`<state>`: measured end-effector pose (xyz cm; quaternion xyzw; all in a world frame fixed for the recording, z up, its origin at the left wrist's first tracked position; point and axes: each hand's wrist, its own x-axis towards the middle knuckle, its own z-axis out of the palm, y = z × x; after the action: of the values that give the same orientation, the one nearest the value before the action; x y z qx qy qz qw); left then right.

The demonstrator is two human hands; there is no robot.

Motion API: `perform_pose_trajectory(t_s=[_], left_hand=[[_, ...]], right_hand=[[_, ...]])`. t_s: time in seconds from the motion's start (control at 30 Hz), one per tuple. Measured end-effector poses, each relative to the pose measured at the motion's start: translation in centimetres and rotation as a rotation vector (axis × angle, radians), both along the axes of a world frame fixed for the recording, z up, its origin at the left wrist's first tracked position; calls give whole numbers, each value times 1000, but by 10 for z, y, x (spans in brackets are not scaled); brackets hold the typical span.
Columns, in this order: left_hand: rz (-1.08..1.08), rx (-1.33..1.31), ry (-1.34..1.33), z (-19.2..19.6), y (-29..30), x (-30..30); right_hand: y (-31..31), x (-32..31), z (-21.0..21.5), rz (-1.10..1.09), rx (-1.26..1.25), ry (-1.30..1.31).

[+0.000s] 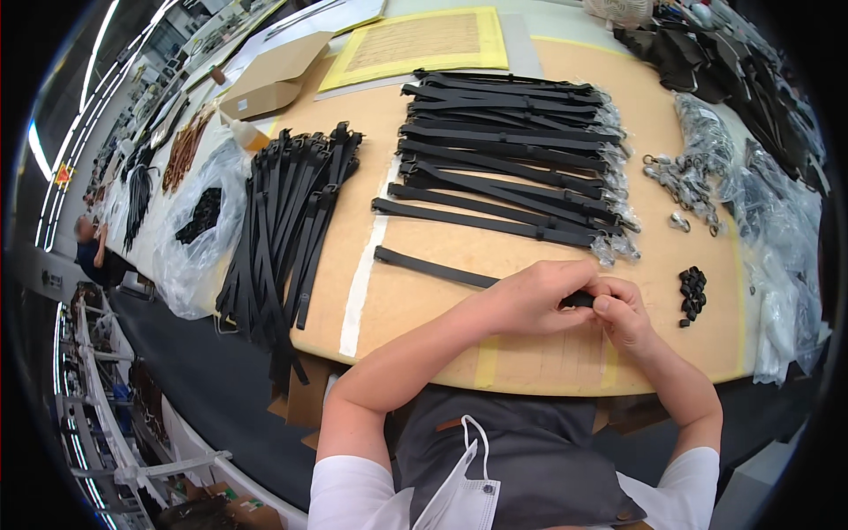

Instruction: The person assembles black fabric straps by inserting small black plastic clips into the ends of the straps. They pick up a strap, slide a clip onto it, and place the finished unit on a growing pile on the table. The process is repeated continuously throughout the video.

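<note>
Both my hands meet over the near part of the table at the end of a black strap [435, 268]. My left hand [549, 296] is closed round the strap near its right end. With fingers and thumb pinched, my right hand [621, 311] grips the strap's tip; the fingers hide what is exactly there. The strap's other end lies flat to the left, beside a white tape line. Just beyond my hands, several finished-looking black straps [512, 181] lie in rows, their right ends carrying hardware in clear plastic wrap [616, 247].
Small black loops [692, 294] lie to the right, with wrapped metal clasps [693, 190] farther back. Clear plastic bags [782, 238] line the right edge. A pile of black straps [283, 212] hangs over the table's left edge, beside an open plastic bag [172, 265]. A distant person [91, 252] stands far left.
</note>
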<state>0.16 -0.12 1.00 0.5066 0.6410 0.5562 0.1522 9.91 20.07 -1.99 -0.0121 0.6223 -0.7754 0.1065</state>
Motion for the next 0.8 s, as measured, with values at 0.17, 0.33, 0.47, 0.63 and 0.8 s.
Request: perform_pose_trajectory(t_s=[0.17, 0.33, 0.47, 0.63, 0.8], left_hand=[[1, -40, 70, -5, 3, -2], [-13, -32, 47, -7, 5, 0], [-25, -41, 15, -5, 5, 1], [-13, -45, 41, -6, 4, -1], [64, 57, 112, -6, 2, -10]], right_hand=[[-3, 3, -1, -33, -33, 14], [-4, 6, 9, -32, -4, -12], [-2, 7, 8, -32, -11, 1], [-2, 4, 0, -51, -29, 90], [6, -9, 0, 9, -6, 108]])
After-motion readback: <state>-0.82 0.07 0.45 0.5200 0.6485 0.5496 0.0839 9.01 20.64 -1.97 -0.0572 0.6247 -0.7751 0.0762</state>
